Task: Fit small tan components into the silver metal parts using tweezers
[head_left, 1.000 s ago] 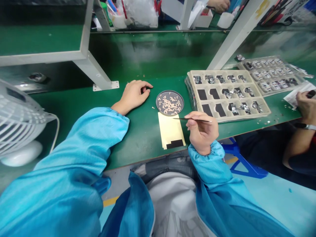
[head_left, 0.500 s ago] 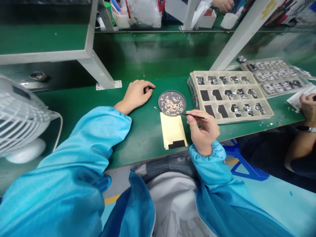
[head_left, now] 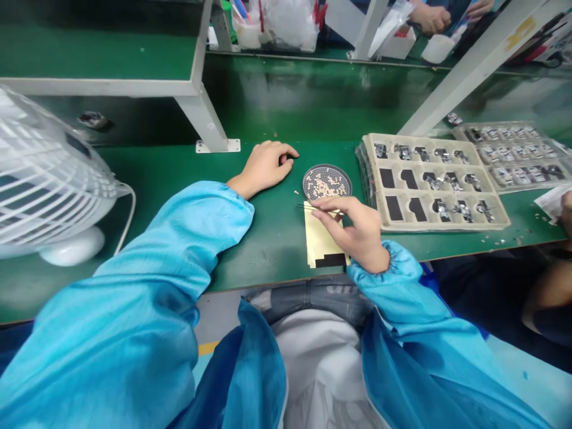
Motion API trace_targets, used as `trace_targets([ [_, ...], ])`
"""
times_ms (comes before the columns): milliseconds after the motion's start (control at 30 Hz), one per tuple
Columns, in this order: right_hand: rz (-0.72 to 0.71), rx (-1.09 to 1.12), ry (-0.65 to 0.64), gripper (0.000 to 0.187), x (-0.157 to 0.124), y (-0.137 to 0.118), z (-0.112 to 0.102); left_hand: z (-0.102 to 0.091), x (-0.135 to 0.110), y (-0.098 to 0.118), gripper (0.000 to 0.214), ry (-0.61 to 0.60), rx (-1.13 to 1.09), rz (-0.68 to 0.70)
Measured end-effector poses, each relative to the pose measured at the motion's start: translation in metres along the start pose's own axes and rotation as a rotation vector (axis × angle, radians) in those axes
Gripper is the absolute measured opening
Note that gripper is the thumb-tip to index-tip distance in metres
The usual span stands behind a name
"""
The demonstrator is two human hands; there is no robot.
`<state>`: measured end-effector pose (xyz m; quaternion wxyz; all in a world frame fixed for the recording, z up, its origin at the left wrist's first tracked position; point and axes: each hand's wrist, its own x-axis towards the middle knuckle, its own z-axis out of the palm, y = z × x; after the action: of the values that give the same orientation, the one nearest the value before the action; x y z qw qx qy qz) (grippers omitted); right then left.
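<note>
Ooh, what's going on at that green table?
Someone's right hand holds thin tweezers across the top of a yellow paper, close by a round dish of tiny pale bits. Their left hand rests on the green table, with nothing seen in it. Beside the dish sits a tray with metal parts in some pockets.
</note>
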<state>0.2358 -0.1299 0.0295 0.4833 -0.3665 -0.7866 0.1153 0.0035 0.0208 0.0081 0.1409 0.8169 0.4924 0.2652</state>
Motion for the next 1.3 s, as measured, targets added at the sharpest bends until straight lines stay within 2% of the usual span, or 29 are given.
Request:
trace_targets([
  [200,0.075,-0.055,0.013,0.015,0.021,0.002,0.008,0.002,0.0,0.0,0.028,0.008,-0.003,0.007],
  [800,0.229,-0.025,0.06,0.018,0.017,0.008,0.013,0.004,0.001,-0.002,0.028,0.023,-0.025,0.017],
  [1033,0.256,-0.013,0.109,0.015,0.017,0.004,0.014,0.003,0.001,-0.001,0.028,0.015,-0.015,0.013],
  [1300,0.253,-0.047,0.092,0.014,0.016,0.002,0.012,0.004,0.0,-0.002,0.029,0.008,-0.002,0.018],
])
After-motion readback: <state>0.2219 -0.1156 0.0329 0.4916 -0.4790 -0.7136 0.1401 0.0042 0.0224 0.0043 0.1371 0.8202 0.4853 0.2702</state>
